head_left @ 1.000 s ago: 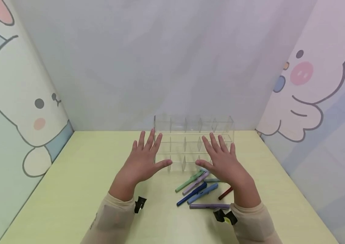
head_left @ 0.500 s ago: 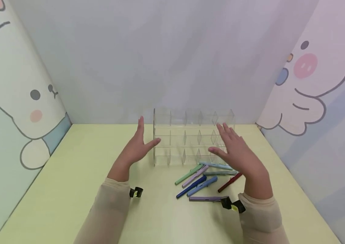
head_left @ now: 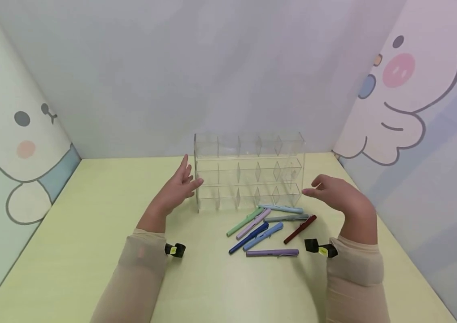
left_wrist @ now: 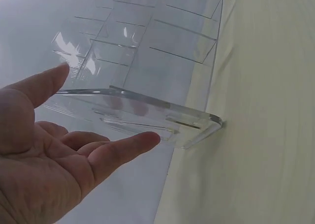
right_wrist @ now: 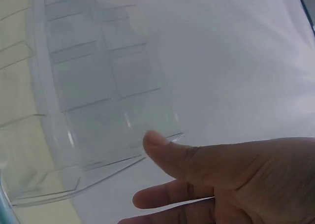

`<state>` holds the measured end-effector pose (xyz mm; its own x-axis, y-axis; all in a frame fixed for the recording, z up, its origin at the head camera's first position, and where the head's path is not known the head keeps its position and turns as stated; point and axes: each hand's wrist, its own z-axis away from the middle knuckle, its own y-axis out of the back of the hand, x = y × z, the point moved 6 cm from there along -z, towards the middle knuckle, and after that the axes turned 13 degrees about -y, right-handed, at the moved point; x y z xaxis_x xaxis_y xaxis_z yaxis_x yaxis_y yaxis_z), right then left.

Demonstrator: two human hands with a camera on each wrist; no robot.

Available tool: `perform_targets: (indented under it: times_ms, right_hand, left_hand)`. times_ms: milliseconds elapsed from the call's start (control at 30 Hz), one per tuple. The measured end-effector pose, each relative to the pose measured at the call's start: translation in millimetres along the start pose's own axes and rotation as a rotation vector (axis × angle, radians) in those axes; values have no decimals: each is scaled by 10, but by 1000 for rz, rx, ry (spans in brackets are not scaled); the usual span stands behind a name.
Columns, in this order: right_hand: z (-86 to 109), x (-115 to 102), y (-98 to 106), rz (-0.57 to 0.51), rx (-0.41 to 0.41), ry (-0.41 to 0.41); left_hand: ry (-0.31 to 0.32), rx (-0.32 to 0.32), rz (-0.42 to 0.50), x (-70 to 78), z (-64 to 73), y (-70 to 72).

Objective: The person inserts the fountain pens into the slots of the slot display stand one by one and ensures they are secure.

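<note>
A clear acrylic display rack [head_left: 248, 190] with three tiers of small compartments stands at the back of the table. At its left end is my left hand [head_left: 173, 188], thumb in front and fingers extended along the outside of the side panel [left_wrist: 162, 108]. My right hand [head_left: 339, 193] is bent at the wrist beside the rack's right end, its thumb [right_wrist: 170, 155] pointing at the edge. Neither hand grips anything. In front of the rack lie several capped pens, among them a green pen [head_left: 245, 222], a navy pen [head_left: 249, 238] and a dark red pen [head_left: 300, 229].
A purple pen [head_left: 272, 253] lies crosswise nearest the front, and a pale blue pen [head_left: 280, 209] lies right by the rack's base. The pale yellow table [head_left: 91, 251] is enclosed by a grey back wall [head_left: 143, 80] and side walls with cartoon animals.
Both hands, earlier spread with fingers up in front of the rack, have moved apart to its two ends. The right hand has bent inward. The pens lie as before.
</note>
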<state>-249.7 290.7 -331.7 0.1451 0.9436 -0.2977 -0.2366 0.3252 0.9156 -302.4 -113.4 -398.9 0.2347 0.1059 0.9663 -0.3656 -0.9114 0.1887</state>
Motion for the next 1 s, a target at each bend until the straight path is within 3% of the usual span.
perform_targets:
  times_ms: [233,533,1000]
  right_hand:
    - [-291,138,-272,28,-133,-28]
    - [-495,241,-673,-10,-298,-108]
    - [-693,251,-830,11,-249,-33]
  left_hand:
    - [-3,-18,-14,26,-26,-46]
    - [33,-3,-19,-27,-8,-74]
    - [30,10,-24,-54,-5,-57]
